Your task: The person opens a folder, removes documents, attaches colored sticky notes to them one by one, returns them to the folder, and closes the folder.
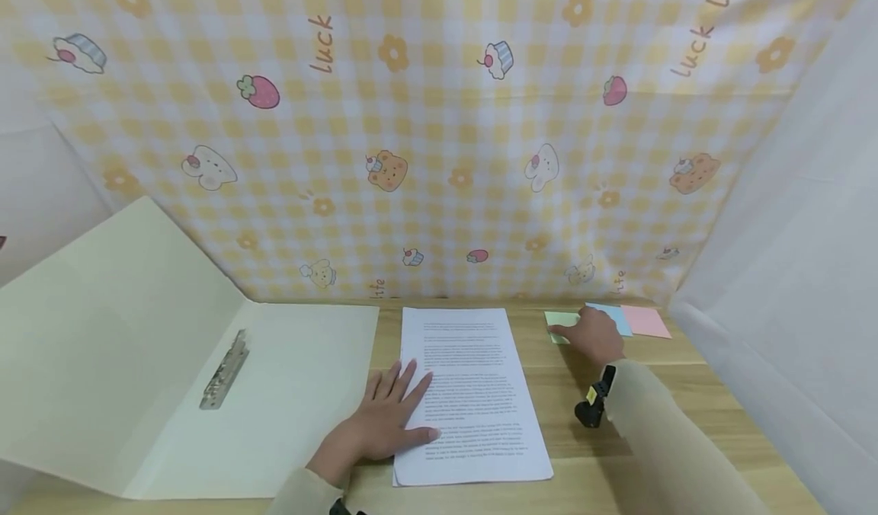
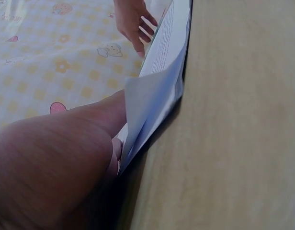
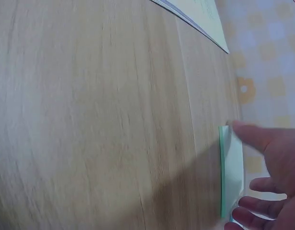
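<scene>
A stack of printed sheets [image 1: 473, 408] lies on the table. My left hand [image 1: 391, 420] is spread flat on its left side, fingers apart. In the left wrist view one lower corner of the sheets [image 2: 150, 98] curls up by my left hand [image 2: 56, 148]. My right hand [image 1: 598, 336] reaches over a pad of green sticky notes [image 1: 564, 321]. In the right wrist view the thumb of my right hand [image 3: 281, 177] is at one end of the green pad [image 3: 231, 167], and the other fingers are near the opposite end.
Left of the sheets lies an opened cream folder [image 1: 309, 393] with a metal clip [image 1: 225, 370], its cover raised. Blue sticky notes [image 1: 620, 318] and pink sticky notes [image 1: 646, 321] lie right of the green ones. A checked cloth [image 1: 439, 134] hangs behind the wooden table [image 1: 549, 408].
</scene>
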